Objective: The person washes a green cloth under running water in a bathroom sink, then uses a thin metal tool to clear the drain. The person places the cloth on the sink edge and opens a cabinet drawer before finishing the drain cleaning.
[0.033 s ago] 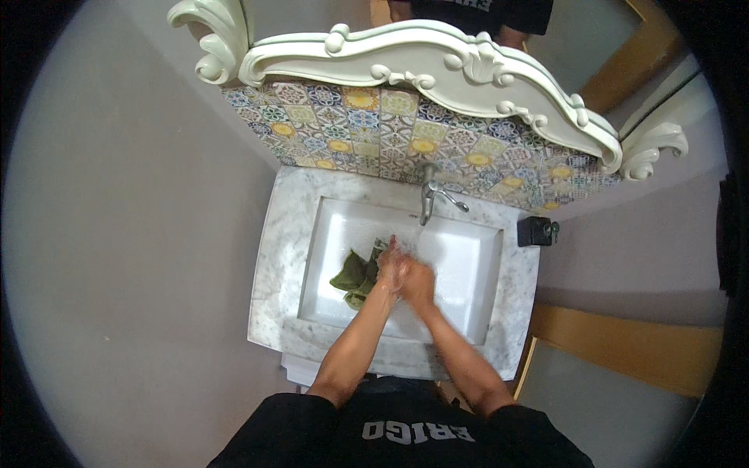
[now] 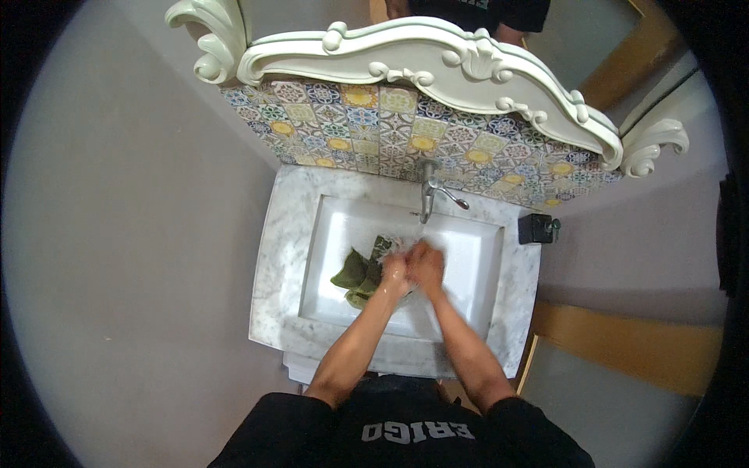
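Note:
A wet, dark green cloth [image 2: 351, 270] lies bunched in the left part of the white sink basin [image 2: 468, 269]. My left hand [image 2: 395, 271] is closed at the cloth's right side, gripping part of it. Pressed against it is my right hand [image 2: 425, 267], its fingers curled in and smeared by motion; what they hold is hidden. Water and suds splash round both hands. Just beyond them stands the metal tap [image 2: 427, 199], with a thin stream falling from its spout.
A grey-veined marble counter [image 2: 275, 269] frames the basin. At its right edge stands a black box-shaped dispenser [image 2: 535, 228]. Patterned tiles [image 2: 359, 117] cover the wall behind, below a mirror with a carved cream frame [image 2: 437, 47]. A wood-framed door [image 2: 624, 343] is at the right.
My right hand has shifted up and slightly right, toward the tap. My left hand has moved slightly to the right. The cloth's left end lies almost as before.

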A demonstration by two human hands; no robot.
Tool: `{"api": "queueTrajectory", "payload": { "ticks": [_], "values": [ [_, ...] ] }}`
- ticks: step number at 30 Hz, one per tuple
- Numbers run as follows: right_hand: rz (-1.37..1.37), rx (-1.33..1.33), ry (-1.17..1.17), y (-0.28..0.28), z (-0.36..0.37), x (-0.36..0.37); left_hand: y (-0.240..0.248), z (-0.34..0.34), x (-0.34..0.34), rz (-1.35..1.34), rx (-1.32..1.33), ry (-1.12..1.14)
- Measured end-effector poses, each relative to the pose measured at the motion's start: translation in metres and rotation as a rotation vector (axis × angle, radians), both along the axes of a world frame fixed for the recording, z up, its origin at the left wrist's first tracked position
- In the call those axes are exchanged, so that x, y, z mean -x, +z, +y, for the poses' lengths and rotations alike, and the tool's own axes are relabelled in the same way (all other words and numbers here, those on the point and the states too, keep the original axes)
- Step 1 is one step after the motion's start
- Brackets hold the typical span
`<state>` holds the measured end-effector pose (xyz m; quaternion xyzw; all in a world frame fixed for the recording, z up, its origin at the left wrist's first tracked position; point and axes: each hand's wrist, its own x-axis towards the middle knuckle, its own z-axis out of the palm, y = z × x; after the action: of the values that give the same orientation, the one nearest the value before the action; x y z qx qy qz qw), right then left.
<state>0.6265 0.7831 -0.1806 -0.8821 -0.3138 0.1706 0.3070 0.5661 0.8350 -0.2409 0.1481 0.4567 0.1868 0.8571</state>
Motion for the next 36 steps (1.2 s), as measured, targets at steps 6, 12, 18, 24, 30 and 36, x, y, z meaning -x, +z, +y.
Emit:
{"api": "queueTrajectory", "payload": {
  "ticks": [6, 12, 18, 24, 30, 36],
  "values": [
    [-0.125, -0.203, -0.133, -0.004, 0.002, -0.010, 0.060, 0.056, 0.013, 0.185, 0.079, 0.403],
    [0.161, 0.022, 0.041, -0.021, 0.035, -0.004, 0.061, -0.030, 0.005, -0.091, 0.064, 0.374],
    [0.022, -0.071, 0.239, 0.053, 0.012, 0.037, -0.018, 0.040, 0.011, -0.239, 0.312, 0.057],
    [-0.094, 0.141, 0.149, 0.030, -0.001, 0.025, -0.021, 0.007, -0.003, -0.141, 0.079, 0.097],
    [-0.135, -0.206, -0.023, 0.020, 0.003, 0.049, -0.011, 0.028, -0.009, 0.201, -0.014, -0.009],
    [0.007, 0.112, -0.117, -0.033, -0.005, -0.028, 0.058, -0.024, -0.005, 0.030, 0.063, 0.075]
  ]
}}
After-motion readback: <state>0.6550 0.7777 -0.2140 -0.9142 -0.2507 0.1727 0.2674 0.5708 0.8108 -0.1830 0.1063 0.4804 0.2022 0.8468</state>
